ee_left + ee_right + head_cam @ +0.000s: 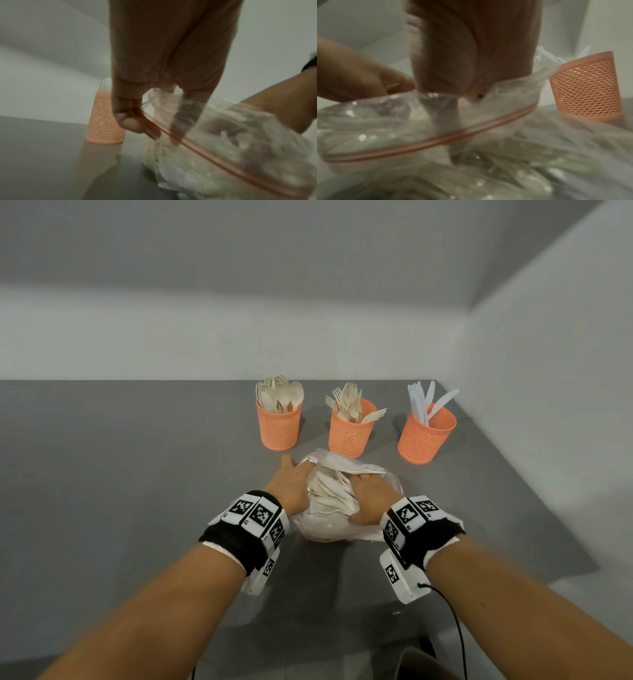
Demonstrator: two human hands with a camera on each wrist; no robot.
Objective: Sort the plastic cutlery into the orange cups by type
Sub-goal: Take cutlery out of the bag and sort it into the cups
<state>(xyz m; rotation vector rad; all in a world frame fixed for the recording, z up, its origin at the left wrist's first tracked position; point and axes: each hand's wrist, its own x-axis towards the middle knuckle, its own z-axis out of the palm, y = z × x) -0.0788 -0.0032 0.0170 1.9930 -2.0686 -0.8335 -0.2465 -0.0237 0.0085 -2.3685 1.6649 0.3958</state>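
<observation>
Three orange mesh cups stand in a row at the back: the spoon cup [279, 424], the fork cup [349, 431] and the knife cup [424, 438]. Just in front of them lies a clear zip bag [329, 508] full of pale cutlery. My left hand [291, 479] pinches the bag's red-striped rim [154, 125] between thumb and fingers at its left side. My right hand [371, 498] grips the right side of the bag's mouth, its fingers [453, 128] tucked inside behind the plastic. The wrist views are blurred, so I cannot tell single pieces of cutlery apart in the bag.
The grey table [137, 474] stretches bare to the left. A white wall closes the back and the right, close to the knife cup [585, 88]. The table's right edge [534, 491] runs diagonally. A black cable [457, 631] hangs from my right wrist.
</observation>
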